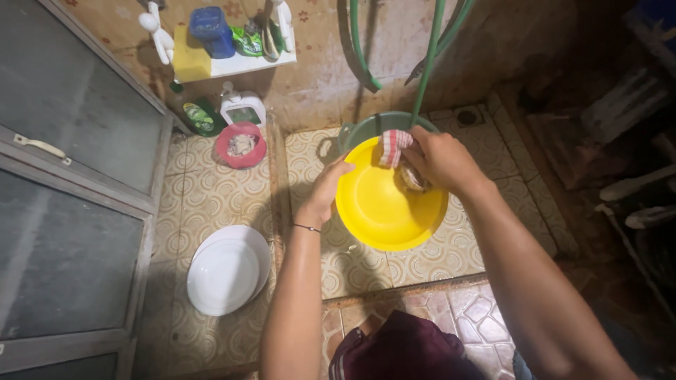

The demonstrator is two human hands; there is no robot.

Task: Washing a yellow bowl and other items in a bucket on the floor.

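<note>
A yellow plastic bowl [380, 207] is tilted toward me above the tiled floor. My left hand [327, 188] grips its left rim. My right hand [440, 160] is inside the bowl at its upper right rim, shut on a red-and-white checked cloth [393, 144] pressed against the bowl's inner wall. Behind the bowl stands a green basin [366, 127], mostly hidden by the bowl.
A stack of white plates [227, 271] lies on the floor at left. A red tub [241, 144] with a scrubber, a green bottle [199, 117] and a white bottle [243, 107] stand by the wall. Green hoses [427, 63] hang down. A metal door [67, 197] is at left.
</note>
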